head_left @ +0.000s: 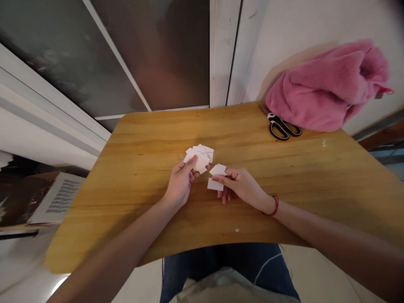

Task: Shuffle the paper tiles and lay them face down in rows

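Above the middle of the wooden table (pixel 151 176), my left hand (pixel 181 181) is closed on an uneven, fanned bunch of small white paper pieces (pixel 202 159). Its thumb presses on top of them, and faint dark lines show on one piece at the back. Just to the right, my right hand (pixel 238 184) pinches a few more white paper pieces (pixel 215 184) between thumb and fingers, its other fingers curled below. The two bunches are close together but apart. A red band circles my right wrist.
Black-handled scissors (pixel 282 127) lie near the table's back right, partly under a fluffy pink cloth item (pixel 322 90) against the wall. Small white scraps (pixel 237 230) lie on the tabletop. A printed cardboard box (pixel 59 198) stands left of the table. Dark glass panels (pixel 176 54) rise behind.
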{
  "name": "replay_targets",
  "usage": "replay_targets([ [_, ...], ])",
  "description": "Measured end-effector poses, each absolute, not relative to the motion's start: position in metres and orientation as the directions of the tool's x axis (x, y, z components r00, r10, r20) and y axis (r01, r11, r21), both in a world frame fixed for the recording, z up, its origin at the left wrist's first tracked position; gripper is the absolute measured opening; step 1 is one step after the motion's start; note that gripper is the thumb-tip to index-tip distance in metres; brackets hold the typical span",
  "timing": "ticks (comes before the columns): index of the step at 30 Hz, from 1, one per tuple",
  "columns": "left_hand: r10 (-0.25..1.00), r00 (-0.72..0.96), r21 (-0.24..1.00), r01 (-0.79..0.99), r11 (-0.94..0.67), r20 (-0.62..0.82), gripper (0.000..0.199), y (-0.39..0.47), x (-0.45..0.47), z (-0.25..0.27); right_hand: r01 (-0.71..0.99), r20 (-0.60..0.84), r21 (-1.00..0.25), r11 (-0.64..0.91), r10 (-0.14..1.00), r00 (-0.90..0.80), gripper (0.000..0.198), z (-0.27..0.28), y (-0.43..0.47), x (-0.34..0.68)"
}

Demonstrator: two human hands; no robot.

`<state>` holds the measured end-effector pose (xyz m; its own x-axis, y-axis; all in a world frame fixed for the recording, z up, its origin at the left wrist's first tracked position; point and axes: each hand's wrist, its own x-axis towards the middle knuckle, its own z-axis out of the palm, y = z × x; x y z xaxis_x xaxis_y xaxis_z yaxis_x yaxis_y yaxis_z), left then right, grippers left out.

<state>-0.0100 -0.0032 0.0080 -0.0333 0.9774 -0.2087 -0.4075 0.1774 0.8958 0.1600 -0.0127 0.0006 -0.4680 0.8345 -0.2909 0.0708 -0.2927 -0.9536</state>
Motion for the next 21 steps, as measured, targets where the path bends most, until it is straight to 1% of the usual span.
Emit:
replay_targets([
  [2, 0.981, -0.069, 0.911, -0.387, 0.141, -0.181, 0.031, 0.001, -0.015, 0.005, 0.096, -0.295, -0.954, -0.283, 0.840, -0.455, 0.041, 0.002, -0.013, 0.160],
  [3, 0.984, -0.056, 0.918, -0.373, 0.136, -0.169, 0.032, 0.001, -0.016, 0.003, 0.107, -0.301, -0.953, -0.284, 0.841, -0.450, 0.042, 0.002, -0.013, 0.160],
  [6, 0.979, 0.079, 0.916, -0.343, 0.206, -0.190, 0.033, -0.006, -0.011, -0.001, 0.131, -0.317, -0.948, -0.289, 0.840, -0.441, 0.042, 0.004, -0.013, 0.160],
  [9, 0.952, 0.204, 0.911, -0.300, 0.282, -0.228, 0.036, -0.018, 0.001, -0.001, 0.146, -0.295, -0.956, -0.257, 0.852, -0.433, 0.044, 0.003, -0.012, 0.161],
  [12, 0.940, 0.262, 0.933, -0.227, 0.279, -0.218, 0.042, -0.025, 0.008, 0.000, 0.131, -0.265, -0.964, -0.231, 0.867, -0.422, 0.049, 0.002, -0.010, 0.162],
  [14, 0.943, 0.262, 0.960, -0.135, 0.244, -0.203, 0.038, -0.024, 0.007, 0.000, 0.102, -0.262, -0.965, -0.242, 0.860, -0.437, 0.051, 0.003, -0.010, 0.163],
  [16, 0.960, 0.228, 0.984, -0.038, 0.173, -0.160, 0.032, -0.020, 0.005, -0.001, 0.049, -0.304, -0.945, -0.323, 0.815, -0.493, 0.055, 0.005, -0.008, 0.165],
  [18, 0.976, 0.190, 0.994, 0.040, 0.100, -0.105, 0.026, -0.017, 0.002, -0.002, -0.011, -0.353, -0.898, -0.439, 0.735, -0.579, 0.055, 0.008, -0.005, 0.168],
  [19, 0.981, 0.173, 0.995, 0.069, 0.074, -0.085, 0.023, -0.016, 0.001, -0.002, -0.034, -0.361, -0.875, -0.482, 0.698, -0.618, 0.052, 0.010, -0.004, 0.170],
  [21, 0.986, 0.150, 0.993, 0.110, 0.049, -0.065, 0.018, -0.015, 0.000, -0.001, -0.050, -0.353, -0.853, -0.519, 0.645, -0.678, 0.039, 0.012, -0.001, 0.174],
])
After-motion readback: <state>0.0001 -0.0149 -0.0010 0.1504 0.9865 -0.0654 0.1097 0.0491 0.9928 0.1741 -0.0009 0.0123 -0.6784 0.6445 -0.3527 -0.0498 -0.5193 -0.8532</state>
